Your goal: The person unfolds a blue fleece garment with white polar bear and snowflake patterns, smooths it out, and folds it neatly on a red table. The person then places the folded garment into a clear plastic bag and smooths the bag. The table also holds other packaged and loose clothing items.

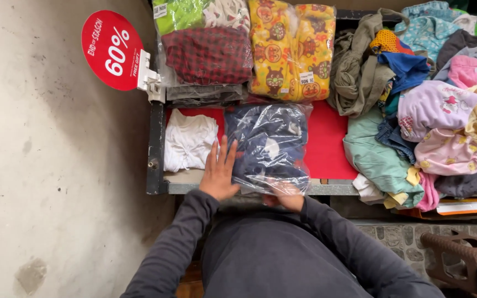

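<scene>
Dark grey sleeves reach forward from the bottom of the view to a clear plastic bag of folded navy clothing (269, 146) lying on the red-lined tabletop (327, 143), close to its near edge. That bag's long axis runs roughly away from the person, slightly tilted, and it sits between the two hands. Spread flat with fingers apart, the left hand (219, 171) presses against the bag's left side, palm down, closed around nothing. At the bag's near right corner, the right hand (287, 196) is partly tucked under the plastic, so I cannot tell whether its fingers pinch the film or merely support it. Both hands touch the bag; the left shows more plainly. Just left of it lies a crumpled white garment (189, 140), and beyond it a packed yellow cartoon-print garment (291, 49). A loose heap of pastel children's clothes (432, 110) fills the right side, cut off at the frame's edge.
</scene>
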